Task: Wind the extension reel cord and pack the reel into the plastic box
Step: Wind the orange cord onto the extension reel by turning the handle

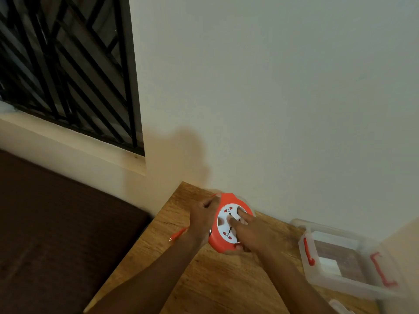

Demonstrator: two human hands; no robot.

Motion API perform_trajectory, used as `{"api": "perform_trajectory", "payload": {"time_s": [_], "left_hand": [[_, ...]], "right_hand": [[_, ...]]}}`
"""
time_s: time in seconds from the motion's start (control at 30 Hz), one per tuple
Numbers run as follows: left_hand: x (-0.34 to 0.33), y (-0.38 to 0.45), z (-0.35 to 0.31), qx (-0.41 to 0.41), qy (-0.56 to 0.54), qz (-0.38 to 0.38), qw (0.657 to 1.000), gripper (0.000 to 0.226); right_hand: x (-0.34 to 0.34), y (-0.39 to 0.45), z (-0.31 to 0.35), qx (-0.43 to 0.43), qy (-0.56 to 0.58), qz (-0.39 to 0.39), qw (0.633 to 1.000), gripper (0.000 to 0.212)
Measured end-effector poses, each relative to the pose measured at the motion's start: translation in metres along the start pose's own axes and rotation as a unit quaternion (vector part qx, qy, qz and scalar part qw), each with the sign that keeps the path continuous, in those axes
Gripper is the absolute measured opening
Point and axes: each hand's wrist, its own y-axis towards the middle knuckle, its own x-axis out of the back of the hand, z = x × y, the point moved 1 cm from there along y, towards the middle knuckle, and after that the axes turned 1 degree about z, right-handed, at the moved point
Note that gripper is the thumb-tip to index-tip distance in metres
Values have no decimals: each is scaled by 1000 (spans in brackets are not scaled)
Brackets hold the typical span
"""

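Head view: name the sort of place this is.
Probably a room in a home: a wooden table set against a plain white wall, a window with dark metal grille, and a dark brown cushioned seat beside the table.

One view only, head-worn, wide-angle. It looks forward and steeply down from above the person's own forearms, which enter from the bottom edge. Horizon is tilted: the wooden surface (pixel 217 279) runs diagonally across the lower frame. Wall (pixel 283 98) fills most of the upper and right field; barred window (pixel 65 64) sits upper left. Left hand (pixel 203 215) and right hand (pixel 251 232) lie near the centre bottom, at arm's reach. Plastic box (pixel 344 257) sits toward the lower right edge. Focus is soft throughout.
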Motion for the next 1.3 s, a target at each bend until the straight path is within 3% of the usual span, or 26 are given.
{"api": "perform_trajectory", "payload": {"time_s": [0.07,0.13,0.2,0.3,0.37,0.47,0.63,0.7,0.8,0.83,0.87,0.93,1.03,1.1,1.13,1.17,1.3], "left_hand": [[4,1,2,10,-6,1,1000,22],[5,1,3,21,-20,13,999,25],[9,0,5,37,-26,38,998,28],[15,0,12,57,-9,99,993,27],[15,-3,19,81,-17,148,985,33],[15,-8,27,116,-63,179,975,46],[25,-8,39,164,-28,241,956,53],[31,-6,41,116,11,191,975,55],[47,7,46,3,114,30,993,37],[54,13,49,-29,174,19,984,28],[60,18,51,-47,251,45,966,35],[66,27,60,-71,375,161,910,58],[65,29,73,-120,493,277,816,33],[64,31,82,-135,580,276,754,21],[66,33,84,-130,608,248,743,22],[69,36,84,-124,609,213,754,25],[88,57,68,28,410,63,910,27]], "right_hand": [[-5,-9,-3,-6,58,20,998,68],[-13,-18,-8,59,-122,-2,991,76],[-12,-19,-11,138,-265,-95,950,67],[11,-8,-8,183,-252,-181,933,53],[27,5,-10,149,-263,-142,943,59],[41,9,-17,70,-106,-1,992,53],[36,1,-24,82,-52,-7,995,52],[38,-3,-23,78,-50,-11,996,52],[53,-10,-23,77,2,-5,997,55],[59,-11,-23,77,28,4,997,53],[64,-13,-23,81,50,14,995,51],[72,-15,-19,91,84,27,992,49],[78,-15,-12,103,115,19,988,46],[82,-15,-9,110,120,5,987,45],[84,-15,-9,112,122,3,986,45],[87,-14,-10,111,122,4,986,45],[98,-10,-23,101,105,15,989,58]]}}
